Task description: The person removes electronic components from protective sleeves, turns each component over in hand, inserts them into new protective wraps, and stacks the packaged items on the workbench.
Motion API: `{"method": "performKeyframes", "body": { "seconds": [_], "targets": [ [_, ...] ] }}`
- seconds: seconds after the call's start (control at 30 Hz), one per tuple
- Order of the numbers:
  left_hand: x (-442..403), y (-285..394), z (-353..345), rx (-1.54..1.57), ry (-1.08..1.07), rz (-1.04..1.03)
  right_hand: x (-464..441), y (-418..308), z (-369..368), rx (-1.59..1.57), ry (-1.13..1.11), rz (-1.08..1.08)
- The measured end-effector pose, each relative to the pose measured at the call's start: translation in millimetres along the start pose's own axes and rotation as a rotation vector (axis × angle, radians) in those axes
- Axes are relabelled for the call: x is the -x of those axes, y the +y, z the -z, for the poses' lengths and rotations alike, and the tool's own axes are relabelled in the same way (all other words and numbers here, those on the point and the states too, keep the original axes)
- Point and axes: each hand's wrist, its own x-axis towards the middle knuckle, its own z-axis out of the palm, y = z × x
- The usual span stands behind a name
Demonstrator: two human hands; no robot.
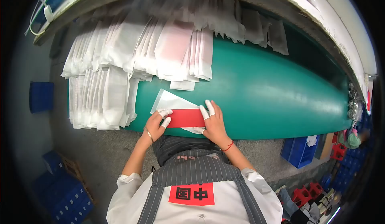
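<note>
A flat red rectangular piece (pixel 185 118) lies level between my two hands, over a white translucent sleeve (pixel 172 100) at the green table's near edge. My left hand (pixel 157 121), with white covers on its fingertips, grips the left end of the red piece. At the right end, my right hand (pixel 212 119) has the piece between its thumb below and its fingers above, also with white fingertip covers. The sleeve sticks out above the red piece and a little below it. Its part under the red piece is hidden.
Rows of white sleeves (pixel 120 39) cover the left and far side of the green table (pixel 276 99). Blue crates (pixel 300 151) stand on the floor at the right, with red stools (pixel 300 196) beyond. More blue crates (pixel 66 196) sit at the lower left.
</note>
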Motion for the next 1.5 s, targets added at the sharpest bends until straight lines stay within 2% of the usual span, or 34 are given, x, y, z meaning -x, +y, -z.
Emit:
{"method": "performKeyframes", "body": {
  "seconds": [0.07, 0.1, 0.13, 0.2, 0.3, 0.37, 0.5, 0.57, 0.6, 0.67, 0.73, 0.8, 0.9, 0.93, 1.0, 1.03, 1.1, 1.13, 1.2, 1.33, 1.5],
  "targets": [
    [-12.7, 13.0, -16.9, 0.003, 0.116, -0.116, 2.8, 5.1, 22.3, 0.035, -0.012, -0.036],
    [-22.0, -22.4, -8.9, -0.107, 0.182, -0.209, -20.5, 4.7, -13.0, 0.02, 0.053, 0.023],
    [-23.0, -21.2, -16.2, -0.167, 0.207, -0.249, -17.8, 6.6, -10.9, 0.002, 0.048, 0.035],
    [-19.8, -23.3, -26.7, -0.241, 0.204, -0.276, -12.9, 7.3, -6.8, 0.003, 0.046, 0.061],
    [-22.2, -22.0, -25.3, -0.309, 0.087, -0.319, -21.9, 8.7, 9.0, -0.112, 0.044, 0.232],
    [-22.8, -19.1, -20.2, -0.101, -0.048, -0.185, -25.2, 2.5, 21.4, -0.145, 0.075, 0.324],
    [-10.9, -27.3, -27.1, 0.688, 0.177, 0.023, -13.8, 9.0, -5.1, -0.512, 0.406, 0.106],
    [-5.6, -27.4, -25.5, 0.861, 0.272, 0.025, -3.3, 20.3, -21.0, -0.234, 0.394, 0.341],
    [-1.5, -29.4, -25.5, 0.963, 0.262, 0.047, 1.7, 13.7, -24.2, -0.14, 0.271, 0.402],
    [5.4, -23.7, -31.7, 0.999, 0.279, 0.049, 6.9, 6.8, -38.8, -0.031, 0.146, 0.489],
    [7.5, -13.4, -39.0, 1.082, 0.253, 0.057, 11.4, 5.0, -42.1, 0.043, 0.2, 0.496],
    [8.3, -1.7, -51.4, 1.139, 0.232, 0.084, 21.5, 4.2, -38.8, 0.105, 0.231, 0.286],
    [1.8, 7.0, -74.1, 1.151, 0.174, 0.064, 32.7, 4.1, -36.5, 0.081, 0.313, 0.115],
    [-1.5, 9.7, -79.3, 1.16, 0.129, 0.043, 33.9, 4.2, -33.7, 0.034, 0.302, 0.107],
    [-11.5, 15.2, -87.3, 1.175, 0.063, 0.066, 31.9, 11.6, -38.3, -0.189, 0.434, 0.068],
    [-16.3, 14.9, -91.8, 1.155, 0.039, 0.049, 30.1, 15.9, -37.1, -0.378, 0.461, 0.007],
    [-24.5, 18.8, -96.1, 1.135, 0.001, 0.051, 29.3, 17.8, -31.1, -1.07, 0.456, -0.356],
    [-27.2, 20.2, -98.1, 1.115, -0.021, 0.05, 28.9, 26.6, -28.8, -1.211, 0.43, -0.324],
    [-33.3, 19.2, -101.6, 1.101, -0.026, 0.057, 23.9, 26.5, -24.9, -1.363, 0.453, -0.263],
    [-44.6, 26.0, -101.0, 1.156, -0.045, 0.091, 18.5, 35.7, -24.9, -1.402, 0.44, -0.183],
    [-57.7, 24.8, -106.9, 1.161, -0.053, 0.114, 9.3, 45.3, -16.4, -1.393, 0.422, -0.214]
  ]
}}
